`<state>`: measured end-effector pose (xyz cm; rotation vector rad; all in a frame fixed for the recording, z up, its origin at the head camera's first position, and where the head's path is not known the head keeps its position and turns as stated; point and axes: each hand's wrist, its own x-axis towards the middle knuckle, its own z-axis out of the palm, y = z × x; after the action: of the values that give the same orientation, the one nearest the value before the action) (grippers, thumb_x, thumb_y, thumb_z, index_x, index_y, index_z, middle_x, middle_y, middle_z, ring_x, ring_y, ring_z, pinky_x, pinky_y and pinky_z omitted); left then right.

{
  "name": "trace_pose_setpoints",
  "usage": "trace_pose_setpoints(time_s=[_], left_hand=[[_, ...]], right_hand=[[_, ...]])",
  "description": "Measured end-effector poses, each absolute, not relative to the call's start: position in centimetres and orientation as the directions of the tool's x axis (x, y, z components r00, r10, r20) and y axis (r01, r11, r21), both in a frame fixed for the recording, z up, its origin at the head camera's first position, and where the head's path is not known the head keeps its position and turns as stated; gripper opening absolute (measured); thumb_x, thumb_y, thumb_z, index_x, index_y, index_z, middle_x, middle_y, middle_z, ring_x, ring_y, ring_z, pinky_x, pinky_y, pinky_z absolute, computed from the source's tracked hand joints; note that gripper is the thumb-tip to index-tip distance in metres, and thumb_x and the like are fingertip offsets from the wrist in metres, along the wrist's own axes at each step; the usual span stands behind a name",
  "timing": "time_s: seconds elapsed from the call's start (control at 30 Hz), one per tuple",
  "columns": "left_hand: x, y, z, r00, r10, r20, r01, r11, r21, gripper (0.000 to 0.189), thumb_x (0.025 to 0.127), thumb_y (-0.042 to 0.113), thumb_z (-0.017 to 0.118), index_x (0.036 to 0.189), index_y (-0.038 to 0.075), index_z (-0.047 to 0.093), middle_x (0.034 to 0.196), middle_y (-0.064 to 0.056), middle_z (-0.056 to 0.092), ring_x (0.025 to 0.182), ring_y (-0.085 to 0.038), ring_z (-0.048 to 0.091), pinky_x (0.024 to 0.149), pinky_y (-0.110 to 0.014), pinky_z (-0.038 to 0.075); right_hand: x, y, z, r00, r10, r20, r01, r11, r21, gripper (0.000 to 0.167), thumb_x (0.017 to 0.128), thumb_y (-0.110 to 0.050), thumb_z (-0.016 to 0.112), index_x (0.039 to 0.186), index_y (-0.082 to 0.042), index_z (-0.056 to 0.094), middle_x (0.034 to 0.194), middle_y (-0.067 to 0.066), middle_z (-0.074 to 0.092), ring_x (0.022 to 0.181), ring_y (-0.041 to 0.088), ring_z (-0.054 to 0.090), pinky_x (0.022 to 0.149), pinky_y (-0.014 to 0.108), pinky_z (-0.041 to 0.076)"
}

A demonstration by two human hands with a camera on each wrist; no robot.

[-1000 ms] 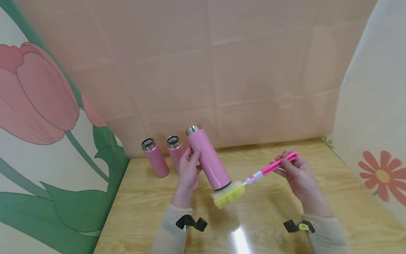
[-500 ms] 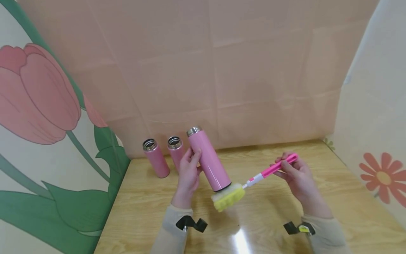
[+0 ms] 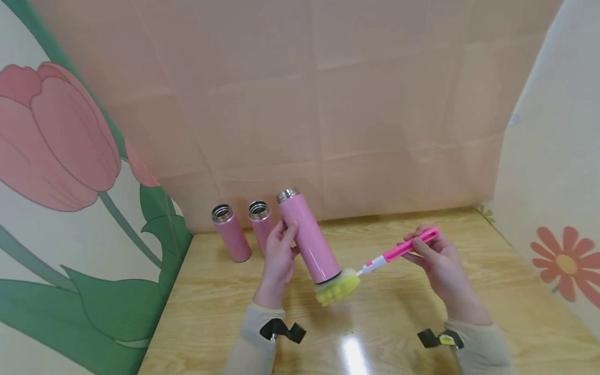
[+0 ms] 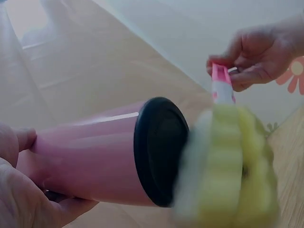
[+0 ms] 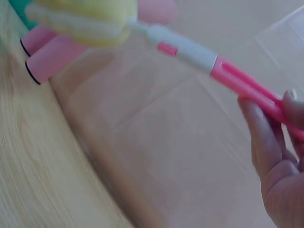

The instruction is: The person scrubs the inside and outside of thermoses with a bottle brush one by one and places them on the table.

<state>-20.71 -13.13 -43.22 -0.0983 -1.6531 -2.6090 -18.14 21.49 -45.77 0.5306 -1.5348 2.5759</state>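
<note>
A pink thermos bottle (image 3: pixel 309 237) is gripped around its middle by my left hand (image 3: pixel 279 252), tilted above the table with its steel mouth up and away. Its dark base (image 4: pixel 164 152) faces the left wrist camera. My right hand (image 3: pixel 438 260) pinches the pink handle of a sponge bottle brush (image 3: pixel 396 252). The yellow and white sponge head (image 3: pixel 338 287) lies at the bottle's base in the head view; in the left wrist view it is blurred and overlaps the base's edge.
Two more pink bottles stand uncapped on the wooden table (image 3: pixel 398 328) behind my left hand: one at left (image 3: pixel 232 237), one (image 3: pixel 261 229) partly hidden by the hand. A peach sheet (image 3: pixel 375 130) hangs behind the table, and patterned panels flank both sides.
The sponge head dipped slightly, then rose again at the bottle's base, with the brush handle shifting a little. Both hands keep their holds, and the bottle hardly moves.
</note>
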Motion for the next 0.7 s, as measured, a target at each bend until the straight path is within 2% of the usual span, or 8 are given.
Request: trace_pose_setpoints(time_s=[0.23,0.4,0.57,0.7], left_hand=[[-20.8,-13.2,-43.6,-0.997,0.001,0.078,0.070,-0.441,0.895,0.058,0.109,0.029,0.065,0.161,0.010,0.047,0.153,-0.013,0.056,0.131,-0.034,0.061,0.106,-0.052,0.055],[-20.9,-13.0,-44.1,-0.996,-0.019,0.093,0.092,-0.428,0.899,0.059,0.109,0.019,0.065,0.162,0.006,0.044,0.152,-0.016,0.058,0.127,-0.031,0.064,0.102,-0.048,0.057],[-21.5,-12.7,-45.3,-0.989,-0.086,0.119,0.143,-0.378,0.915,0.073,0.097,0.002,0.077,0.162,0.006,0.045,0.144,-0.018,0.065,0.124,-0.029,0.066,0.101,-0.042,0.058],[-22.0,-12.3,-46.6,-0.981,-0.147,0.128,0.167,-0.304,0.938,0.080,0.087,-0.002,0.086,0.159,0.007,0.050,0.141,-0.016,0.068,0.126,-0.029,0.065,0.107,-0.038,0.055]], right_hand=[[-18.0,21.4,-45.8,-0.953,-0.057,0.299,-0.248,-0.425,-0.871,0.016,0.109,0.006,0.052,0.111,-0.006,0.063,0.105,0.007,0.075,0.099,0.020,0.078,0.087,0.037,0.063],[-17.7,22.0,-46.0,-0.970,0.031,0.242,-0.238,-0.350,-0.906,0.014,0.106,0.006,0.058,0.108,-0.006,0.065,0.100,0.005,0.076,0.093,0.016,0.078,0.083,0.034,0.064],[-17.4,23.2,-46.1,-0.968,0.118,0.223,-0.248,-0.277,-0.928,0.009,0.104,0.005,0.065,0.108,-0.003,0.068,0.099,0.004,0.076,0.091,0.014,0.078,0.080,0.031,0.064],[-17.0,24.3,-46.1,-0.962,0.131,0.241,-0.268,-0.264,-0.927,0.010,0.103,0.007,0.064,0.109,-0.001,0.068,0.099,0.005,0.076,0.091,0.013,0.077,0.079,0.031,0.064]])
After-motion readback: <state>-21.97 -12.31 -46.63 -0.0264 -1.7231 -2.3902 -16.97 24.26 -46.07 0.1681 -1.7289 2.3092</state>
